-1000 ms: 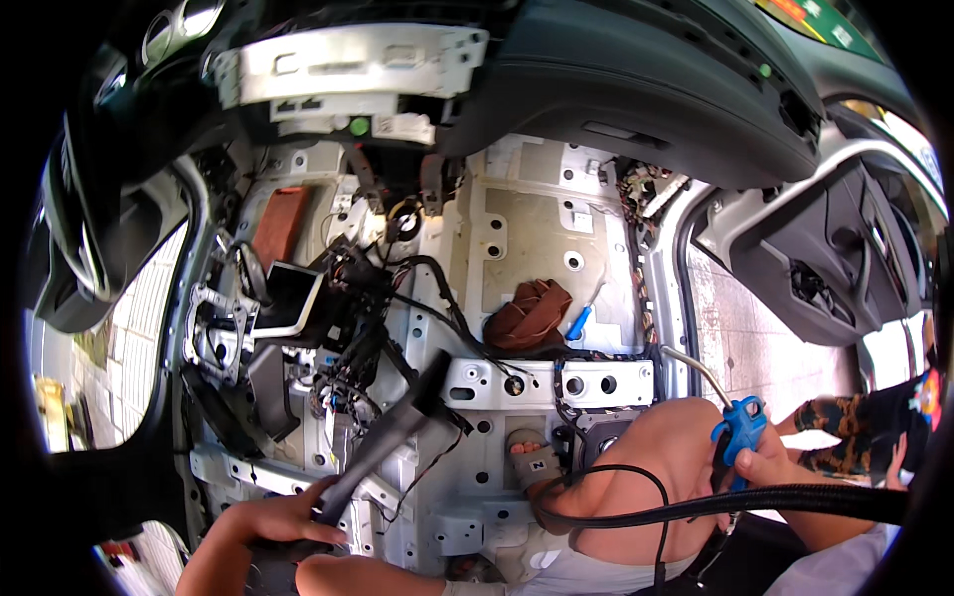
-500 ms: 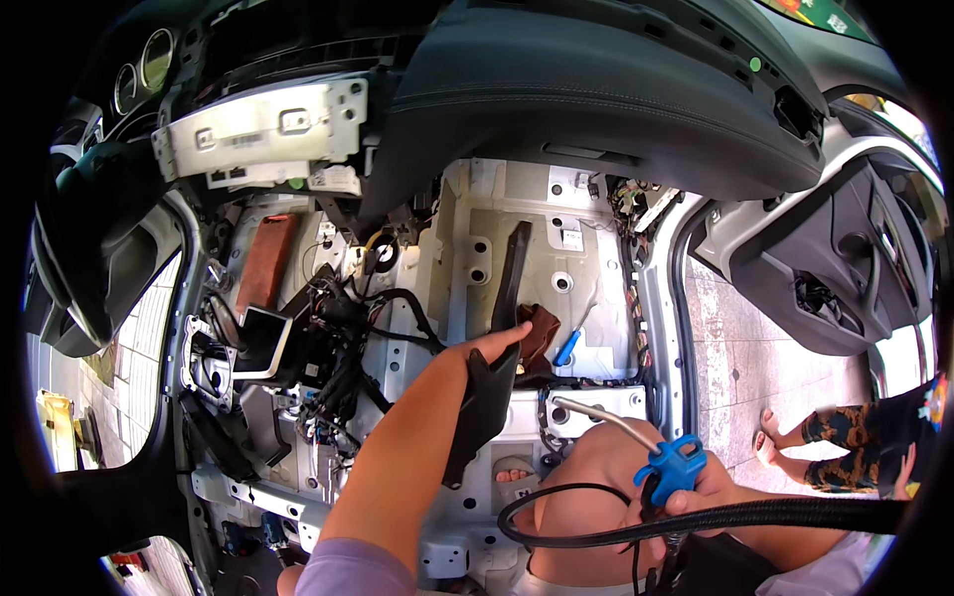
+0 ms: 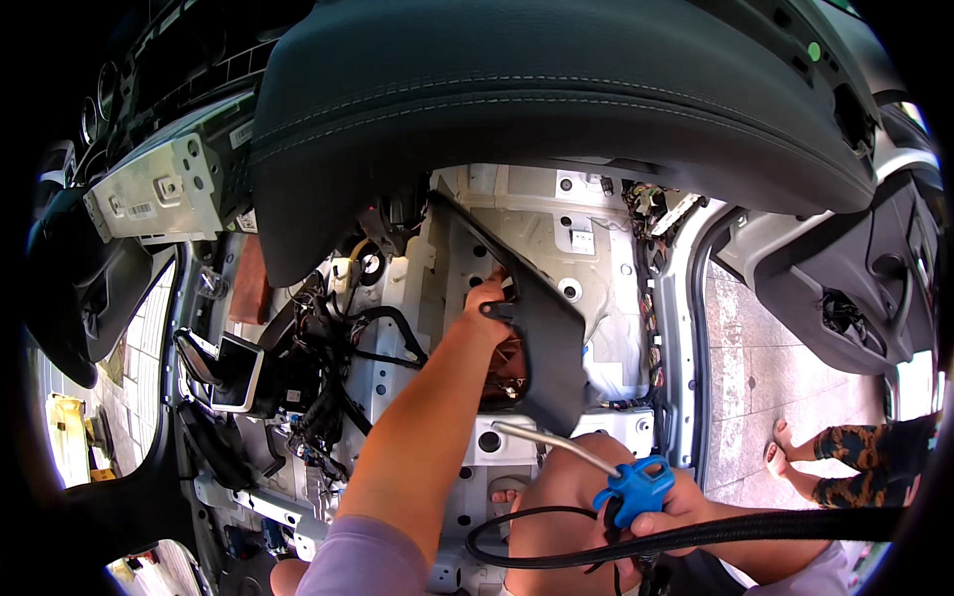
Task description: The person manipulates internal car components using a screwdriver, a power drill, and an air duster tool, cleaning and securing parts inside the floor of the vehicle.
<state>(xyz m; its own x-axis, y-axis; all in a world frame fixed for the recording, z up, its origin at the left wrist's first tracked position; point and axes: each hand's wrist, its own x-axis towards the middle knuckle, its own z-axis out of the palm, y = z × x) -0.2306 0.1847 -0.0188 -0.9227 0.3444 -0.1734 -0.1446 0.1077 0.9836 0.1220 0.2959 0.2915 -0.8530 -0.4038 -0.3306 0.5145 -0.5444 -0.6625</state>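
Observation:
My left hand [image 3: 489,306] is closed on the edge of a long black plastic trim panel [image 3: 552,343], which slants over the bare floor of a car. Just below that hand a crumpled brown cloth [image 3: 509,366] shows beside the panel; whether my fingers touch it is hidden. In my right hand [image 3: 661,512] is a blue spray gun [image 3: 636,489] with a bent metal nozzle [image 3: 552,444] pointing up and left toward the panel's lower end. A black hose [image 3: 775,528] runs across the right forearm.
The dark dashboard [image 3: 556,129] overhangs the footwell. Wiring bundles [image 3: 323,348] and a gear shifter surround [image 3: 237,372] are left, with a red-brown block [image 3: 250,283] beyond. The open door [image 3: 855,258] is right; outside it stands a person in patterned shorts [image 3: 845,452].
My left hand has moved up and left, turning the panel so its broad face lies to the right. The panel now covers most of the blue screwdriver. The spray gun has shifted slightly left.

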